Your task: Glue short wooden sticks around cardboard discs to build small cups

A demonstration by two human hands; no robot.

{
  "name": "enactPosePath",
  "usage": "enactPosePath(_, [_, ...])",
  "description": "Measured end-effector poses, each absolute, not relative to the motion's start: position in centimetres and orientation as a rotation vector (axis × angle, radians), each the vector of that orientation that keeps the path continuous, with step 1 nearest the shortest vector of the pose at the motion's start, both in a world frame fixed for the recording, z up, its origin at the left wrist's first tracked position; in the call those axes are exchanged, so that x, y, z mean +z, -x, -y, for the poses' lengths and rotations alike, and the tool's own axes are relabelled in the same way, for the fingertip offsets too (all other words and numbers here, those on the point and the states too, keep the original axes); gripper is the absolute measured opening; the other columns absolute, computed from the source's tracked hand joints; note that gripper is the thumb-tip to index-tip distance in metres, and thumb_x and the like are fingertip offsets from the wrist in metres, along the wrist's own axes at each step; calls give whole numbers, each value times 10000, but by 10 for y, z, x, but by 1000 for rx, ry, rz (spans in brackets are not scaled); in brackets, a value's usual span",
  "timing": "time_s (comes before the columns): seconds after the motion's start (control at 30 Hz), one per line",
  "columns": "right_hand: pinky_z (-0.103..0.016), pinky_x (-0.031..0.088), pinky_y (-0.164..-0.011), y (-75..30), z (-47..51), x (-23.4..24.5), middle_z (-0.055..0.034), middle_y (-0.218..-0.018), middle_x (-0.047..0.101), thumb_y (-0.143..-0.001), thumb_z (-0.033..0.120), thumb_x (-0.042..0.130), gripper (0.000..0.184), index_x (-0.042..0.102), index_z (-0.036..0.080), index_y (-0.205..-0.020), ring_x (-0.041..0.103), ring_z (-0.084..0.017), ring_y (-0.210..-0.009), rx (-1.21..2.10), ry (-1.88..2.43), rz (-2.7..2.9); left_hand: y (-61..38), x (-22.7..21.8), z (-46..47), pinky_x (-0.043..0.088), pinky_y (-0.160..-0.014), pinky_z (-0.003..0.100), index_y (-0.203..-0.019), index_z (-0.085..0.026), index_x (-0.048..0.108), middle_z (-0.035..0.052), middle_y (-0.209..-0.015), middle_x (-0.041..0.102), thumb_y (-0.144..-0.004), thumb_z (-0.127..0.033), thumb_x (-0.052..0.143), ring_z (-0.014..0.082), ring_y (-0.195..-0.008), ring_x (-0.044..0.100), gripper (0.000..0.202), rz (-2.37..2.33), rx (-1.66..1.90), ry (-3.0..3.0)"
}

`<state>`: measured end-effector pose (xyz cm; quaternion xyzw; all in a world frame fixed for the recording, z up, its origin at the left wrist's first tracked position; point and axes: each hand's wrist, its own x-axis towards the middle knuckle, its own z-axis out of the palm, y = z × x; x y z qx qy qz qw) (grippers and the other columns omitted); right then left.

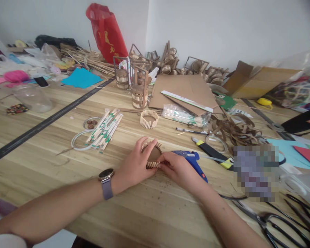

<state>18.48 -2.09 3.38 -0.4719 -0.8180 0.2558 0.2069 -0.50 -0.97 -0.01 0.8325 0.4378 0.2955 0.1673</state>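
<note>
My left hand point(136, 164) and my right hand point(179, 168) meet at the middle of the wooden table point(67, 144). Between them lies a small round cardboard piece edged with short wooden sticks point(153, 155). The left hand's fingers curl over its left side and top. The right hand pinches the lower right edge of the stick ring. A watch sits on my left wrist point(106, 178). A blue glue gun point(192, 159) lies just behind my right hand.
A finished stick ring point(149, 119), wrapped chopsticks point(105, 129), tape rolls point(79, 140) and small stick towers point(139, 91) stand beyond. Cardboard sheets point(186, 90), a utility knife point(212, 151), brown strips point(235, 129) and black scissors point(276, 224) lie to the right.
</note>
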Motion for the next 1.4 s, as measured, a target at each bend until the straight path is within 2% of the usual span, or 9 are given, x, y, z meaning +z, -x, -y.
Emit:
enactPosePath(0.33, [-242, 430, -644, -184, 21, 30, -12, -779, 672, -823, 32, 580, 164, 607, 193, -806, 610, -159, -731, 682, 1290, 2283, 2, 2, 10, 427, -1050, 565, -1452, -299, 252, 141, -1457, 292, -699, -208, 763, 368, -1340, 395, 915, -1266, 858, -2329])
enactPosePath(0.67, [-260, 445, -653, -182, 23, 35, -28, -797, 665, -831, 51, 559, 147, 598, 192, -817, 611, -173, -746, 616, 1315, 2357, -1, 6, 13, 512, -948, 517, -1456, -302, 230, 150, -1476, 262, -721, -199, 730, 366, -1308, 430, 895, -1335, 798, -2328])
enactPosePath(0.87, [-300, 472, -713, -185, 27, 38, -72, -892, 672, -881, 143, 551, 105, 613, 180, -958, 617, -201, -819, 502, 1309, 2330, 0, 8, 13, 511, -950, 525, -1451, -299, 228, 154, -1464, 263, -726, -221, 730, 373, -1311, 423, 885, -1338, 789, -2331])
enactPosePath(0.97, [-296, 467, -675, -199, 34, 43, -63, -828, 661, -918, 216, 495, 134, 619, 187, -960, 615, -202, -775, 412, 1342, 2258, 0, 9, 14, 516, -954, 516, -1448, -293, 252, 147, -1474, 257, -713, -209, 734, 369, -1299, 439, 883, -1354, 772, -2330])
enactPosePath(1.1, [-306, 433, -594, -231, 45, 49, -45, -689, 634, -922, 353, 457, 255, 590, 222, -748, 601, -207, -655, 266, 1620, 2126, 1, 11, 14, 522, -953, 513, -1436, -271, 289, 152, -1474, 259, -690, -186, 737, 369, -1288, 452, 874, -1372, 753, -2319])
enactPosePath(1.2, [-323, 424, -566, -255, 53, 48, -49, -637, 640, -877, 453, 489, 320, 551, 245, -642, 616, -228, -614, 257, 1922, 1997, 1, 11, 14, 513, -967, 523, -1428, -270, 301, 149, -1469, 269, -693, -181, 727, 370, -1306, 431, 854, -1381, 761, -2317])
enactPosePath(1.3, [-331, 433, -547, -268, 55, 42, -63, -652, 676, -813, 495, 556, 294, 581, 243, -666, 640, -247, -610, 340, 2135, 1891, 1, 9, 14, 490, -996, 534, -1421, -273, 308, 143, -1456, 282, -694, -183, 724, 373, -1338, 389, 842, -1382, 776, -2331])
enactPosePath(1.4, [-339, 460, -584, -268, 53, 36, -86, -759, 726, -784, 477, 597, 270, 647, 212, -809, 670, -261, -679, 444, 2195, 1865, 1, 8, 14, 481, -1004, 545, -1422, -276, 304, 142, -1451, 281, -695, -178, 722, 379, -1345, 377, 845, -1390, 786, -2347])
